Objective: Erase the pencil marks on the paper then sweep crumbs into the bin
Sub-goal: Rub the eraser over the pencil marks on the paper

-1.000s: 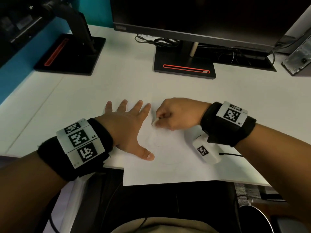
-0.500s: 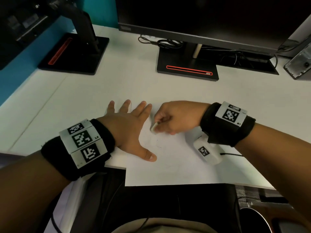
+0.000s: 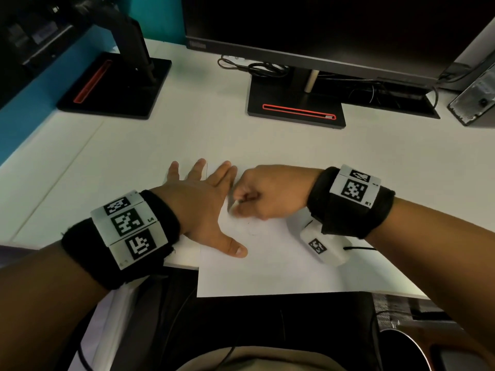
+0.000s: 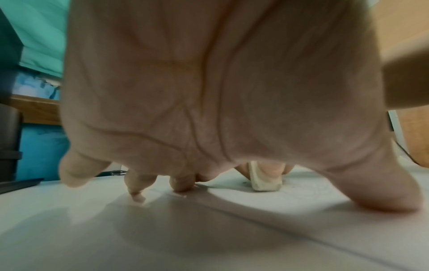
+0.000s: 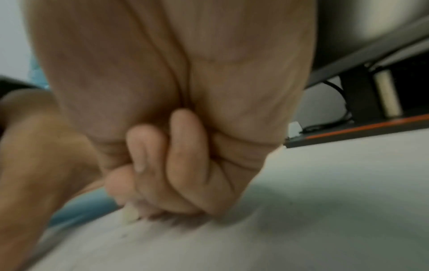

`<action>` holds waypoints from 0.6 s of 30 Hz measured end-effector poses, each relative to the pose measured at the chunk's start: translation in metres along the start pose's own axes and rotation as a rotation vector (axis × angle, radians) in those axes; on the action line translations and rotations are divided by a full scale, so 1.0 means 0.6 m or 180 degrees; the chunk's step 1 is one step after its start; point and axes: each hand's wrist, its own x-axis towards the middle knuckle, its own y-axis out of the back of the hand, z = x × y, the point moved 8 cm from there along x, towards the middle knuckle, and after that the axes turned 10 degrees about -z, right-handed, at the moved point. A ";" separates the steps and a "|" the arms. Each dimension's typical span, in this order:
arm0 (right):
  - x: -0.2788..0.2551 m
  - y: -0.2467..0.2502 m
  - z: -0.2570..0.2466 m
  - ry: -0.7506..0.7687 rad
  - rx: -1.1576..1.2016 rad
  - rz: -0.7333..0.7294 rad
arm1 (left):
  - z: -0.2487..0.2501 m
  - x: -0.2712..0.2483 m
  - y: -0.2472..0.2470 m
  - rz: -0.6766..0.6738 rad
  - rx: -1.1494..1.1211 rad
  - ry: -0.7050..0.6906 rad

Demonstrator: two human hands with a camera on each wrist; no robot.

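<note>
A white sheet of paper (image 3: 281, 269) lies at the desk's front edge, with faint pencil marks (image 3: 251, 228) near its middle. My left hand (image 3: 203, 199) lies flat on the paper's left part, fingers spread and thumb out. My right hand (image 3: 267, 194) is curled into a fist and pinches a small white eraser (image 3: 232, 206), whose tip touches the paper just beside my left index finger. In the left wrist view the eraser (image 4: 264, 181) stands on the paper beyond my palm. In the right wrist view only a blurred edge of the eraser (image 5: 130, 216) shows under the curled fingers.
A monitor on a black base with a red stripe (image 3: 297, 113) stands at the back centre, and a second black base (image 3: 115, 87) at the back left. Cables (image 3: 257, 66) lie behind. A grey device (image 3: 474, 103) sits at the far right. Something round and dark (image 3: 401, 349) shows below the desk edge.
My right hand with the eraser has shifted slightly left and toward me across the paper, closer to my left index finger. My left hand stays flat in place.
</note>
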 end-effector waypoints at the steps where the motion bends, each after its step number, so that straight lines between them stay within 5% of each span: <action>1: -0.002 -0.001 0.005 -0.0048 0.0045 -0.0094 | 0.000 0.000 0.000 0.0006 0.0016 0.0007; 6: 0.001 0.033 0.016 -0.0111 0.0049 0.0359 | 0.003 -0.003 0.001 0.0019 -0.0017 0.0003; 10: 0.001 0.002 0.012 -0.0071 0.0156 -0.0015 | -0.001 0.001 -0.001 0.0008 -0.0012 0.0026; 14: 0.001 0.032 0.014 -0.0156 0.0050 0.0338 | 0.000 0.001 0.001 0.0057 0.0003 0.0011; 18: -0.010 -0.006 0.005 -0.0078 0.0077 -0.0133 | 0.000 0.002 0.000 0.0049 0.0033 0.0028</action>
